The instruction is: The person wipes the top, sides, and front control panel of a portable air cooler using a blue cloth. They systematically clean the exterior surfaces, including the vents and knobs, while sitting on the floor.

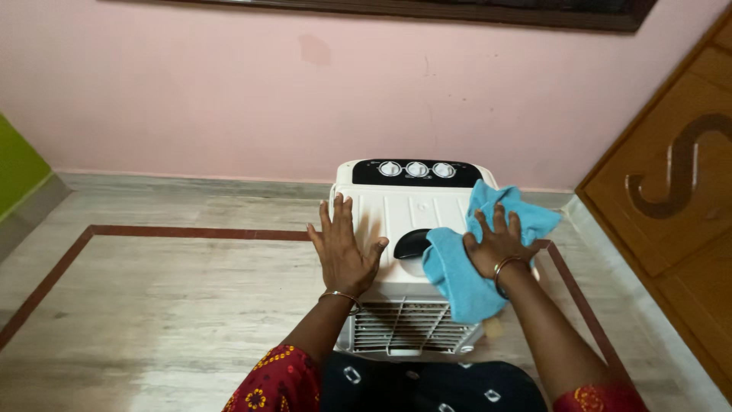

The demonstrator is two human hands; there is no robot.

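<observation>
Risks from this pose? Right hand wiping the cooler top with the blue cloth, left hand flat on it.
1. The blue cloth under the right hand lies close to the three knobs; a wide stroke might turn one.
2. A loose fold of cloth hangs over the front edge above the grille and could snag there.
3. The left hand presses flat on the air cooler; a hard lean might shift it on the smooth floor.

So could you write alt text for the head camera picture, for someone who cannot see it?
Seen from above, a person's right hand presses a blue cloth onto the top of a white air cooler, while the left hand lies flat beside it. The cooler has three knobs on a black panel and stands on a pale floor by a pink wall.
</observation>
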